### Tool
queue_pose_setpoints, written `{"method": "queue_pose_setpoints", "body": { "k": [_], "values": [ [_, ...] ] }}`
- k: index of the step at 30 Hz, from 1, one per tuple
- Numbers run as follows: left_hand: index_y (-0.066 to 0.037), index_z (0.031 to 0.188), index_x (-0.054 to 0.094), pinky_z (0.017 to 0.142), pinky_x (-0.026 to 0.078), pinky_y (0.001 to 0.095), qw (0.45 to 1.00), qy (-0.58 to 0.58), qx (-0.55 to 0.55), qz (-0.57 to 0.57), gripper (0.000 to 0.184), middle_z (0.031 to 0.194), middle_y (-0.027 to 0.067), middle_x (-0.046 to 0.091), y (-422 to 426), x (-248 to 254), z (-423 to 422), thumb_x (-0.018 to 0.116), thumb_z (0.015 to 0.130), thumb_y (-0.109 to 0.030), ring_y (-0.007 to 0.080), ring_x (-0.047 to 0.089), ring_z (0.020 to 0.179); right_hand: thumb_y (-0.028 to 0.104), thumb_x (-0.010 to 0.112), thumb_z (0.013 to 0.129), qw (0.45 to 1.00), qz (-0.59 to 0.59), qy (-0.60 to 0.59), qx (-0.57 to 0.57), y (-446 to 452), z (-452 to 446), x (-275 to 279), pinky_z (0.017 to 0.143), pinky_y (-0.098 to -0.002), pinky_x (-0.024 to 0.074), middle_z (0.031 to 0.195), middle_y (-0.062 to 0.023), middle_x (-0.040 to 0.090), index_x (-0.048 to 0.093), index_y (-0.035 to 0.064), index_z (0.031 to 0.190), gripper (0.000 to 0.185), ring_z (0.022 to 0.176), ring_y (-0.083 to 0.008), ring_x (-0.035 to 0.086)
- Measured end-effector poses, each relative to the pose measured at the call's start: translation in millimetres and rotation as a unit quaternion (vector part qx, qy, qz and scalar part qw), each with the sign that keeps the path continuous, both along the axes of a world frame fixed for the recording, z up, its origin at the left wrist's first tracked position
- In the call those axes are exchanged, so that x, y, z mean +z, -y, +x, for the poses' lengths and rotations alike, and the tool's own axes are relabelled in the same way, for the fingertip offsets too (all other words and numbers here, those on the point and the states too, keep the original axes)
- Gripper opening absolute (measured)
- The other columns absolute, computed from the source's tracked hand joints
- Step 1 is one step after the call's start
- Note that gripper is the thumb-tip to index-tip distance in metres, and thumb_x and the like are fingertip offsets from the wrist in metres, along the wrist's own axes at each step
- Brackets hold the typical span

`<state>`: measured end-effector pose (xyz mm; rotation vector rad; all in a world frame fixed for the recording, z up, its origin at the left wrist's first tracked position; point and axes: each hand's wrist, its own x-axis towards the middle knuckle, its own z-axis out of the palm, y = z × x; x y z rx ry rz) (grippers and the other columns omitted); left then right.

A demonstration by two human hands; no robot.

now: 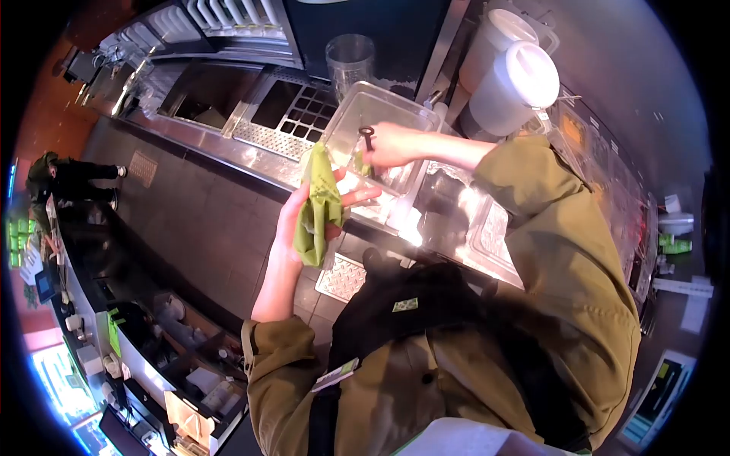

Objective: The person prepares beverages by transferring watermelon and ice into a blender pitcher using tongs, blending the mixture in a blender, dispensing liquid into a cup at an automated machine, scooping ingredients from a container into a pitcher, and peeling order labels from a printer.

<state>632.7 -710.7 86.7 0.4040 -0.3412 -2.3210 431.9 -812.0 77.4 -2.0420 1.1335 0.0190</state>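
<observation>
My left hand (286, 220) grips a crumpled, soft green packet (318, 209) with faint printing, held upright beside a clear plastic tub (384, 99). Some of its fingers stretch out to the right behind the packet. Over the tub, my right hand (391, 144) is closed, and the black ring handle of what look like scissors (366, 131) sticks out of it; the blades cannot be made out. Just below these fingers shows a small green piece (361, 163), and whether it is held or lies in the tub is unclear.
A clear glass (350, 61) stands behind the tub, near a metal drip grid (293, 118). White lidded jugs (525, 80) are at the upper right. Lidded clear bins (608, 167) line the right side. Across the floor, a person (65, 175) in dark clothes stands by another counter.
</observation>
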Motion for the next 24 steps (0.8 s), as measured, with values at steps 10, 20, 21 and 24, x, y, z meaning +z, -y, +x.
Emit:
{"method": "queue_pose_setpoints", "body": {
  "k": [10, 20, 21, 24],
  "values": [
    [-0.015, 0.113, 0.054, 0.037, 0.032, 0.0163, 0.999, -0.021, -0.044, -0.005, 0.044, 0.125, 0.0439, 0.015, 10, -19, 6, 0.035, 0.085, -0.044, 0.0090, 0.049, 0.045, 0.025, 0.053, 0.081, 0.993, 0.009, -0.004, -0.116, 22, -8, 16, 0.065, -0.0270, 0.0501, 0.071, -0.0108, 0.063, 0.061, -0.0022, 0.086, 0.029, 0.065, -0.0141, 0.061],
    [-0.012, 0.121, 0.045, 0.045, 0.040, 0.0231, 0.995, 0.089, -0.023, -0.027, 0.048, 0.131, 0.0309, 0.025, 10, -27, 24, 0.039, 0.084, -0.043, 0.0136, 0.045, 0.051, 0.023, 0.048, 0.082, 0.862, -0.113, 0.372, -0.325, -32, -28, 39, 0.063, -0.0330, 0.0491, 0.067, -0.0132, 0.061, 0.059, -0.0040, 0.078, 0.030, 0.065, -0.0211, 0.062],
    [-0.012, 0.123, 0.041, 0.048, 0.044, 0.0267, 0.994, 0.107, -0.012, -0.014, 0.048, 0.131, 0.0295, 0.024, 8, -31, 32, 0.041, 0.085, -0.041, 0.0174, 0.049, 0.055, 0.021, 0.046, 0.084, 0.814, -0.133, 0.451, -0.340, -60, -42, 63, 0.062, -0.0307, 0.0496, 0.071, -0.0116, 0.061, 0.059, -0.0029, 0.081, 0.027, 0.066, -0.0190, 0.062],
    [-0.001, 0.116, 0.043, 0.053, 0.051, 0.0286, 0.994, 0.014, -0.061, -0.086, 0.051, 0.105, 0.0270, 0.046, -6, -20, 19, 0.046, 0.083, -0.040, 0.0241, 0.056, 0.067, 0.016, 0.044, 0.085, 0.700, -0.244, 0.428, -0.516, -174, -119, 97, 0.064, -0.0251, 0.0486, 0.069, -0.0054, 0.057, 0.059, -0.0002, 0.086, 0.022, 0.070, -0.0147, 0.059]
  ]
}}
